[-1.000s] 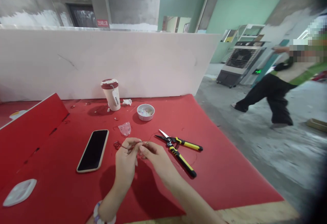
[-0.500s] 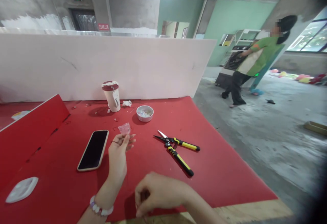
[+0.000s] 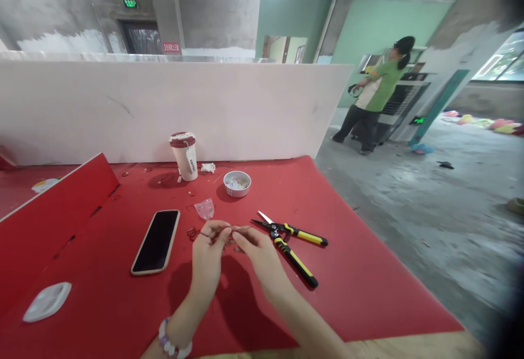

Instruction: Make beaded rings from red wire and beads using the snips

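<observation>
Both hands meet above the middle of the red table (image 3: 347,293), fingertips almost touching. My left hand (image 3: 209,244), with a beaded bracelet (image 3: 174,342) at its wrist, is closed in a pinch. My right hand (image 3: 254,244) pinches at the same spot from the other side. Whatever lies between the fingertips is too small to make out. Just beyond the left fingers is a small clear plastic bag (image 3: 204,209), with a dark thin loop (image 3: 192,233) near it. Yellow-and-black scissors (image 3: 292,244) lie spread on the right.
A phone (image 3: 156,241) lies left of my hands, and a white plastic piece (image 3: 48,301) farther left. A round dish (image 3: 237,184) of small bits and a coffee cup (image 3: 185,157) stand behind. A white partition (image 3: 172,108) closes the back. A person (image 3: 376,97) stands at right.
My right hand has come up from the table's front edge to meet my left hand, which has shifted slightly right. The person in green has moved left.
</observation>
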`<state>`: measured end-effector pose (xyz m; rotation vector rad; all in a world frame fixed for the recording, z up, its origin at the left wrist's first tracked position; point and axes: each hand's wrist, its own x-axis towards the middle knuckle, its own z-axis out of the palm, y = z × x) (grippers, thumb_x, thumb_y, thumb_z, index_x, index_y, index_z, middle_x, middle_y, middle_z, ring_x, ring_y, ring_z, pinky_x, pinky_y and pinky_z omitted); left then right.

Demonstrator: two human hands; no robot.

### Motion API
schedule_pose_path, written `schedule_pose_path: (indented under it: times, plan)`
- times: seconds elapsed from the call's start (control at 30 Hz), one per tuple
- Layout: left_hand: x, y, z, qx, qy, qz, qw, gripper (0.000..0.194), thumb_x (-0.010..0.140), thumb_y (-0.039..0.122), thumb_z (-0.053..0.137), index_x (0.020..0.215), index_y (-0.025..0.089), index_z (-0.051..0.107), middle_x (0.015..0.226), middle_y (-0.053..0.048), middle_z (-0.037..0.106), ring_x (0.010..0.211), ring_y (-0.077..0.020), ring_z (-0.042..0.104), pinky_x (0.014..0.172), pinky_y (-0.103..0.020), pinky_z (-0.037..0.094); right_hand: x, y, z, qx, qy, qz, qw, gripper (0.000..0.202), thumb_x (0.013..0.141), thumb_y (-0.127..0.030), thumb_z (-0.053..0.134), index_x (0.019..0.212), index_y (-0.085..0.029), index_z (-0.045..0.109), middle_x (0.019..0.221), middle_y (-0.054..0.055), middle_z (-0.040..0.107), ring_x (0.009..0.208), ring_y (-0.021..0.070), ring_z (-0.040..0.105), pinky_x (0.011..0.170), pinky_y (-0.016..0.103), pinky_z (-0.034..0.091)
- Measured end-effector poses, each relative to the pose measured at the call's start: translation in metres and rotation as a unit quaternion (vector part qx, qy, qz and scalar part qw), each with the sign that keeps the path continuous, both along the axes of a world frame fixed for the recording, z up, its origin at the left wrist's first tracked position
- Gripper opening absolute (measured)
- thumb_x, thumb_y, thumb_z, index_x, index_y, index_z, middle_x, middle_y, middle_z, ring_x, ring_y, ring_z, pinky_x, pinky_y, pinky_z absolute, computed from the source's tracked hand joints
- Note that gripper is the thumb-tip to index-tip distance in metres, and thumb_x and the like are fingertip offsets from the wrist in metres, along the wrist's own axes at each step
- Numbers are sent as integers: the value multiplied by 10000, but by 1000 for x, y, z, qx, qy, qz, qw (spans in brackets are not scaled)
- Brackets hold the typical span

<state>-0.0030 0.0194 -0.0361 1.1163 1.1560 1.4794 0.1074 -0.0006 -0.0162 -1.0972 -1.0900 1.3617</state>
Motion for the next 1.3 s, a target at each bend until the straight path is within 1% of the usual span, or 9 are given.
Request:
schedule_pose_path:
  times: [0.13, 0.33, 0.53, 0.63, 0.7, 0.83, 1.0, 1.13, 1.3]
  plan:
    - [1, -4, 0, 10, 69, 27, 997, 98, 741, 284, 628, 755, 188, 614, 745, -28, 671, 727, -174, 642, 693, -285, 500, -8, 6, -7, -46, 62, -43, 996, 233, 710, -371, 669, 787, -152, 654, 870, 60, 642, 891, 203, 587, 845, 330, 462]
    - [0, -3, 0, 20, 118, 54, 991, 108, 741, 301, 625, 755, 194, 620, 777, -48, 659, 754, -204, 637, 704, -316, 494, -10, 6, -10, -64, 130, -15, 989, 273, 678, -415, 702, 749, -166, 614, 843, 44, 629, 834, 188, 611, 842, 340, 470]
    - [3, -5, -3, 28, 119, 53, 991, 131, 757, 320, 632, 790, 196, 603, 770, -36, 645, 728, -188, 631, 680, -300, 494, -3, 8, -3, 8, -19, 4, 1000, 191, 768, -369, 596, 727, -183, 578, 725, 13, 602, 677, 161, 570, 701, 302, 472]
    - [3, -6, -1, 22, 102, 41, 994, 130, 757, 311, 635, 812, 195, 612, 798, -38, 654, 737, -183, 634, 689, -295, 495, -1, 6, 0, 13, -76, -7, 997, 133, 793, -313, 545, 725, -199, 546, 735, 10, 598, 708, 168, 565, 699, 296, 452]
    - [3, -5, 1, 7, 76, 22, 997, 165, 765, 327, 628, 865, 196, 626, 847, -49, 673, 788, -190, 644, 704, -291, 499, -1, 6, 0, 14, -61, -1, 998, 108, 794, -300, 542, 751, -202, 534, 785, 11, 593, 772, 172, 565, 735, 296, 446]
    - [-1, -1, -1, -16, 35, -19, 999, 200, 778, 353, 618, 892, 191, 647, 866, -54, 699, 824, -191, 650, 745, -289, 494, -2, 6, -3, 5, -14, 40, 999, 142, 772, -319, 578, 823, -201, 518, 787, -8, 549, 742, 149, 522, 701, 282, 429]
    - [-4, 2, -5, -15, 40, 11, 999, 177, 777, 344, 630, 868, 193, 643, 849, -38, 684, 837, -173, 628, 759, -271, 475, 3, 2, 4, 8, -124, 78, 989, 170, 802, -278, 514, 666, -191, 461, 647, -42, 456, 616, 115, 399, 584, 247, 328]
    - [-4, 3, -3, -16, 36, 46, 998, 165, 780, 322, 625, 860, 177, 628, 791, -30, 673, 690, -137, 614, 671, -253, 486, 6, -9, 13, -4, -216, 128, 968, 238, 839, -270, 434, 618, -201, 379, 594, -55, 357, 564, 104, 305, 518, 237, 254]
    - [-4, 4, -4, -17, -18, 53, 998, 155, 798, 319, 603, 836, 169, 607, 684, 6, 634, 549, -103, 585, 555, -227, 496, 12, -30, 7, 1, -301, 275, 913, 188, 797, -213, 475, 612, -183, 491, 595, -47, 479, 557, 94, 348, 521, 225, 258]
